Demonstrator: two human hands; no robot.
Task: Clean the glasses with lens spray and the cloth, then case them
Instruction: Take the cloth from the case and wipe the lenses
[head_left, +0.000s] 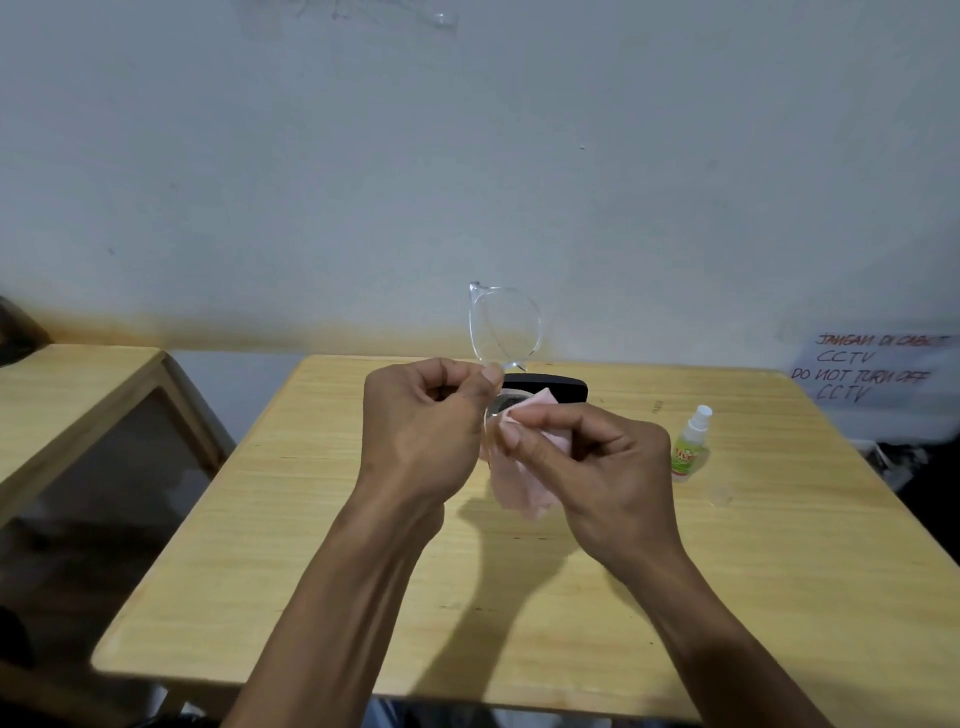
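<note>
Clear-framed glasses stand pinched in the left hand; the right hand presses pink cloth over the lower lens, half-hiding the black case.

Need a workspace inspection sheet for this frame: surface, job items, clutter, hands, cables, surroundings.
Surface: wooden table, bare around the work.
Job's things: clear-framed glasses held upright above the table; pink cloth pinched on the lower lens; spray bottle upright at right; black case behind the hands.
Clutter: nothing seen.
Grippers: left hand grips the frame; right hand holds the cloth.
Cables: nothing seen.
Surroundings: second table at left; handwritten CCTV sign at right.
</note>
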